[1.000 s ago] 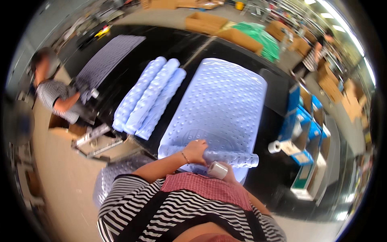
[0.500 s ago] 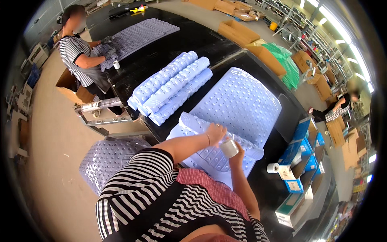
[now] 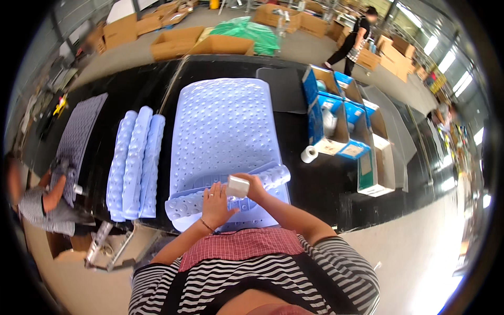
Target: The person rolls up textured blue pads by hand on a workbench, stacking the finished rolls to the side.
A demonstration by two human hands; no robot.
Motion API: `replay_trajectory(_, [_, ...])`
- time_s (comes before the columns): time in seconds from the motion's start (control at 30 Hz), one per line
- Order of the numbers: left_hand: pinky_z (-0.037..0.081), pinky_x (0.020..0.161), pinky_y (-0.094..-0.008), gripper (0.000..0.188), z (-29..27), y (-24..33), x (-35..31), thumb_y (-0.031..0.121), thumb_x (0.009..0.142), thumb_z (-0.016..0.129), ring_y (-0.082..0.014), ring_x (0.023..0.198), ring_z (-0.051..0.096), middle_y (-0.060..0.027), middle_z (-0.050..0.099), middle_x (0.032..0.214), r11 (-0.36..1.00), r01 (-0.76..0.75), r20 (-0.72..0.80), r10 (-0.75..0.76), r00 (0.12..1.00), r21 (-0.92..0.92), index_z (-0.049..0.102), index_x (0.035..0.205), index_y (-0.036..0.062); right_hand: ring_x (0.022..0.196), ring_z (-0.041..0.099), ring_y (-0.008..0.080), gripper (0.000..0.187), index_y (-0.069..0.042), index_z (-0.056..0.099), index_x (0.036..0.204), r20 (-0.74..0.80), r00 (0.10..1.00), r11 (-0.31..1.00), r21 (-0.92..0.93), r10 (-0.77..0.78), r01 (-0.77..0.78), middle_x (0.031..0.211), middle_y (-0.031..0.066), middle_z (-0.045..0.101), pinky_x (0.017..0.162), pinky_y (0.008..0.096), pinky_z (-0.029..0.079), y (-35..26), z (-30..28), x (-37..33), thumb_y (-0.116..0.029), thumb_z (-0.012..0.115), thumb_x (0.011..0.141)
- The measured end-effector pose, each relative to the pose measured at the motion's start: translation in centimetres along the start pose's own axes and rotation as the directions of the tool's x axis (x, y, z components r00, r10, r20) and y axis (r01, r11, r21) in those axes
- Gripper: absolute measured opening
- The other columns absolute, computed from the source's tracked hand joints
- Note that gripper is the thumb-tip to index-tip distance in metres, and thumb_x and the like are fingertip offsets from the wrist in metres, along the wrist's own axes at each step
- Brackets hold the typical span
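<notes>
A light blue bath mat (image 3: 226, 121) with round bumps lies before me on the black table. Its near part is turned over into a loose roll (image 3: 181, 207) across its width. Flat on this roll rests my left hand (image 3: 216, 206), its fingers stretched out. Close beside it, my right hand (image 3: 254, 189) grips a small white roll (image 3: 238, 186), held just above the mat. The fingers wrapped around the far side of the white roll are partly hidden.
Three rolled blue mats (image 3: 139, 163) lie side by side to the left. At right are a white roll (image 3: 309, 154) and blue cardboard boxes (image 3: 328, 123). A co-worker (image 3: 47, 205) handles a greyish mat (image 3: 81, 131) at far left. Another person (image 3: 357, 42) stands beyond the table.
My view has swung to the right, so the scene sits further left. My left hand, bunched on the roll before, now lies flatter on it. The white roll stays in my right hand.
</notes>
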State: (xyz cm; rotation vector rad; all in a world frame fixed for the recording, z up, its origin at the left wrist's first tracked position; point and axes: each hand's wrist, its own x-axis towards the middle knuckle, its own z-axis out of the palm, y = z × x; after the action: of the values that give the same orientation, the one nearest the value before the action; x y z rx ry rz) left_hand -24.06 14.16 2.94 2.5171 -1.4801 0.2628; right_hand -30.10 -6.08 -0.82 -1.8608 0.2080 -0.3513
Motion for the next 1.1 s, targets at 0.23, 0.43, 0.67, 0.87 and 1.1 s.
replay_trajectory(0.23, [0.050, 0.090, -0.0481, 0.097, 4.0, -7.3, 7.1, 0.051, 0.063, 0.089, -0.0349, 0.112, 0.063, -0.0143, 0.063, 0.117, 0.989, 0.005, 0.229, 0.030, 0.973, -0.149, 0.050, 0.138, 0.0023, 0.117, 0.067, 0.0195, 0.044, -0.005, 0.071, 0.122, 0.007, 0.991, 0.987, -0.087, -0.136, 0.136, 0.128, 0.0085, 0.071, 0.100, 0.0340, 0.053, 0.6, 1.7, 0.1, 0.001, 0.078, 0.079])
replay_trajectory(0.43, [0.047, 0.092, -0.0478, 0.084, 1.2, -3.6, 7.4, 0.045, 0.066, 0.085, -0.0286, 0.115, 0.063, -0.0105, 0.065, 0.117, 0.984, -0.007, 0.171, 0.038, 0.984, -0.177, 0.054, 0.135, 0.0086, 0.110, 0.067, 0.0162, 0.041, -0.003, 0.071, 0.119, 0.090, 0.996, 0.998, 0.052, -0.021, 0.016, 0.120, 0.0085, 0.073, 0.095, 0.0332, 0.053, 1.7, 0.2, 1.6, 0.003, 0.078, 0.080])
replay_trajectory(0.67, [0.051, 0.087, -0.0473, 0.061, 6.5, -6.0, 7.6, 0.041, 0.075, 0.080, -0.0270, 0.112, 0.065, -0.0084, 0.068, 0.115, 1.000, 0.023, 0.249, -0.026, 0.968, 0.014, 0.059, 0.124, 0.0124, 0.105, 0.071, 0.0375, 0.037, -0.004, 0.074, 0.107, 0.067, 0.962, 0.948, -0.205, 0.263, -0.244, 0.107, 0.0187, 0.074, 0.100, 0.0452, 0.052, -1.0, 1.9, -1.4, -0.019, 0.085, 0.076])
replay_trajectory(0.87, [0.055, 0.090, -0.0486, 0.075, 3.5, -8.4, 11.7, 0.048, 0.066, 0.086, -0.0362, 0.108, 0.068, -0.0153, 0.072, 0.111, 0.961, 0.120, 0.527, 0.032, 0.849, -0.251, 0.060, 0.125, 0.0087, 0.084, 0.071, 0.0208, 0.028, 0.002, 0.074, 0.110, 0.035, 0.921, 0.915, -0.131, 0.389, -0.381, 0.089, 0.0142, 0.075, 0.074, 0.0363, 0.054, 2.1, -2.8, -10.2, -0.015, 0.068, 0.088])
replay_trajectory(1.1, [0.054, 0.091, -0.0492, 0.070, -13.3, -12.8, 9.5, 0.043, 0.068, 0.084, -0.0403, 0.105, 0.069, -0.0216, 0.072, 0.109, 0.858, 0.360, 0.263, -0.275, 0.925, -0.368, 0.062, 0.123, 0.0054, 0.081, 0.071, 0.0348, 0.030, 0.004, 0.072, 0.096, -0.364, 0.814, 0.729, -0.375, 0.453, -0.573, 0.084, 0.0215, 0.070, 0.075, 0.0457, 0.055, 3.5, -17.9, -12.9, -0.016, 0.057, 0.080])
